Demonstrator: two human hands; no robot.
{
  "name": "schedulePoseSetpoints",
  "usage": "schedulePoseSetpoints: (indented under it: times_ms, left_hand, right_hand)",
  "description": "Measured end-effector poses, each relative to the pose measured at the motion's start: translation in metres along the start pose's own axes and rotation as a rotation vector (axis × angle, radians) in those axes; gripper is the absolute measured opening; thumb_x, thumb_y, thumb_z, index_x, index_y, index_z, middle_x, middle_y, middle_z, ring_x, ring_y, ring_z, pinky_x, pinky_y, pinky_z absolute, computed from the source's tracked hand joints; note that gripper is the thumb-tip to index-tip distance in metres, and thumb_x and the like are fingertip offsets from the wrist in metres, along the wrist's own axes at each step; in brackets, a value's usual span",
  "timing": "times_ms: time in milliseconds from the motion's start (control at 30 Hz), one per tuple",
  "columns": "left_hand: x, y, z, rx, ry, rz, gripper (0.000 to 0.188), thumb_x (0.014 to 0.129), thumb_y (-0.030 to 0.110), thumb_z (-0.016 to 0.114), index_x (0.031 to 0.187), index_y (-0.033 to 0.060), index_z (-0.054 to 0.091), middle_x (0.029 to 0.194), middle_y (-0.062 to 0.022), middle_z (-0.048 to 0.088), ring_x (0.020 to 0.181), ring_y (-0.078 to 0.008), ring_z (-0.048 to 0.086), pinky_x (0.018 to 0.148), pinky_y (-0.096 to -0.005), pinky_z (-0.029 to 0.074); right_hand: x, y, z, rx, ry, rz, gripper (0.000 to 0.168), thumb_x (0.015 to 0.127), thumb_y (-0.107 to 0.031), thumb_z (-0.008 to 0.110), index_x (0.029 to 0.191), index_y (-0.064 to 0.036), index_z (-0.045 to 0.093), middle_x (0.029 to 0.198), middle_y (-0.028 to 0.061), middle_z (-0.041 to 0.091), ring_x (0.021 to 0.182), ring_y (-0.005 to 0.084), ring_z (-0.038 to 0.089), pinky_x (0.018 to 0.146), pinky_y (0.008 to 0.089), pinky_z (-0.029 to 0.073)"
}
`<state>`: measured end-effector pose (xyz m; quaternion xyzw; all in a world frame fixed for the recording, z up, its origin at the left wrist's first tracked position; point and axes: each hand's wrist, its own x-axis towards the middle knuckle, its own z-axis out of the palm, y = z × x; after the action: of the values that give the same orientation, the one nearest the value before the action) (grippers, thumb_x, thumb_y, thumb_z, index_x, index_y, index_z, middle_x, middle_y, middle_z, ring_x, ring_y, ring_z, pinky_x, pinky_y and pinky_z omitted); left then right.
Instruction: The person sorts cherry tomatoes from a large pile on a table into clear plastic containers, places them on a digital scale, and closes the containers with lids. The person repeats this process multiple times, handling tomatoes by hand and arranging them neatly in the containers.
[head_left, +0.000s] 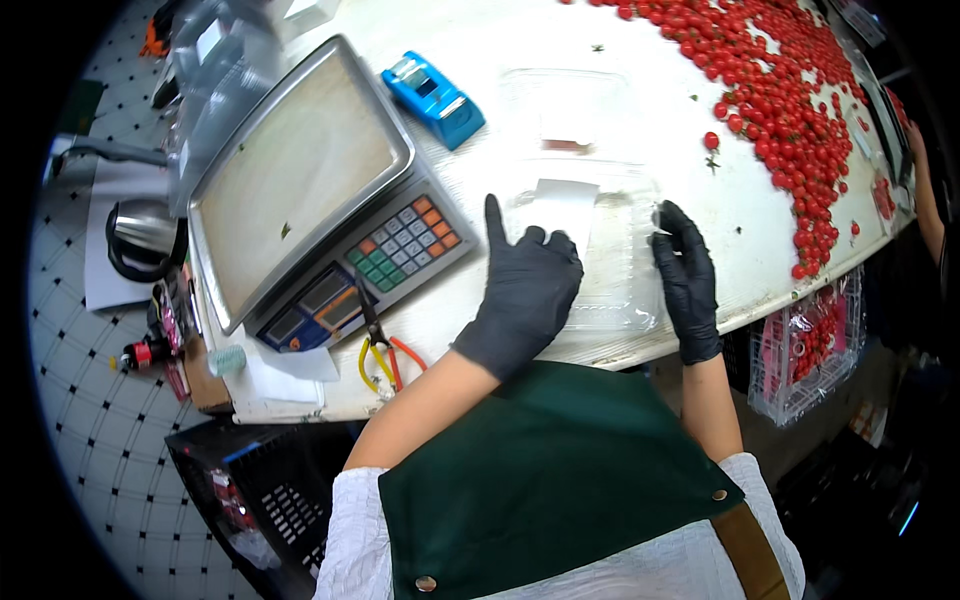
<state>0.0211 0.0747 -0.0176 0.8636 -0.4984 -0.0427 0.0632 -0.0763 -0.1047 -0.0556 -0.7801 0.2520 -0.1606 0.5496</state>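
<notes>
A clear plastic clamshell container (622, 289) lies opened out on the table before me, its lid (517, 97) folded away to the far side. In its near half is a white slip of paper (566, 199). My left hand (525, 292), in a black glove, is over the container's left side with one finger stretched out and the others curled at the paper. Its fingertips are hidden, so a grip on the slip is unclear. My right hand (686, 281), also gloved, has thumb and fingers at the container's right edge.
Left stands a weighing scale (300, 172), with pliers (381, 341) against its front. A blue tape dispenser (435, 97) sits beside it. Many cherry tomatoes (795, 142) spread over the right. Another person's arm (928, 195) shows at far right. A crate (810, 352) is below the edge.
</notes>
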Motion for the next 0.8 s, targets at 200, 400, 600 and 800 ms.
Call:
schedulePoseSetpoints:
  times_ms: [200, 400, 600, 800]
  left_hand:
    - [-0.026, -0.003, -0.006, 0.066, -0.132, -0.193, 0.032, 0.077, 0.013, 0.048, 0.107, 0.0078, 0.060, 0.112, -0.0070, 0.057, 0.099, -0.0227, 0.054, 0.097, -0.0718, 0.004]
    - [-0.144, -0.066, -0.033, -0.259, 0.604, -0.567, 0.017, 0.073, -0.003, 0.061, 0.089, 0.0033, 0.060, 0.086, -0.0134, 0.059, 0.076, -0.0302, 0.058, 0.067, -0.0356, 0.048]
    - [-0.255, -0.089, 0.011, 0.085, 0.487, -1.246, 0.070, 0.068, 0.020, 0.075, 0.127, 0.0029, 0.041, 0.121, -0.0185, 0.049, 0.112, -0.0327, 0.049, 0.093, -0.0392, 0.040]
    - [-0.257, -0.095, 0.043, 0.177, 0.508, -1.217, 0.083, 0.073, 0.016, 0.068, 0.141, 0.0071, 0.021, 0.133, -0.0223, 0.040, 0.117, -0.0388, 0.044, 0.102, -0.0521, 0.026]
  right_hand:
    - [0.001, 0.003, 0.003, 0.040, -0.029, 0.051, 0.034, 0.092, -0.012, 0.050, 0.125, -0.005, 0.049, 0.113, 0.0050, 0.057, 0.093, 0.0102, 0.054, 0.079, 0.0242, 0.044]
    - [0.009, 0.042, -0.006, 0.250, 0.029, 0.159, 0.043, 0.096, -0.034, 0.034, 0.122, -0.005, 0.051, 0.105, 0.0038, 0.060, 0.084, 0.0120, 0.056, 0.071, 0.0249, 0.043]
    - [0.009, 0.038, -0.005, 0.210, 0.019, 0.176, 0.045, 0.095, -0.038, 0.036, 0.122, -0.005, 0.052, 0.100, 0.0045, 0.062, 0.082, 0.0113, 0.057, 0.066, 0.0235, 0.044]
    - [0.009, 0.050, -0.007, 0.209, 0.011, 0.137, 0.042, 0.094, -0.035, 0.039, 0.121, -0.005, 0.052, 0.103, 0.0048, 0.062, 0.080, 0.0110, 0.057, 0.065, 0.0229, 0.044]
